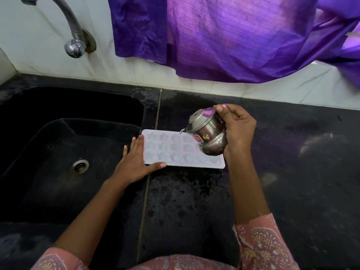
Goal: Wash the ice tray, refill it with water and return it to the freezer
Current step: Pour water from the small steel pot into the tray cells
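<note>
Looks like the refill part is happening. The ice tray [175, 151] is sitting on the counter [185, 201] right at the sink [58, 152] edge. The left hand [134, 162] is steadying its end with straight, spread fingers, and the right hand [239, 131] is curling its fingers round a tilted steel pot [208, 135] over the tray (freezer trip not yet done).

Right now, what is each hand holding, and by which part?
Right hand grips the tilted steel pot by its body, over the ice tray. Left hand holds nothing; its flat fingers rest on the tray's left end.
</note>
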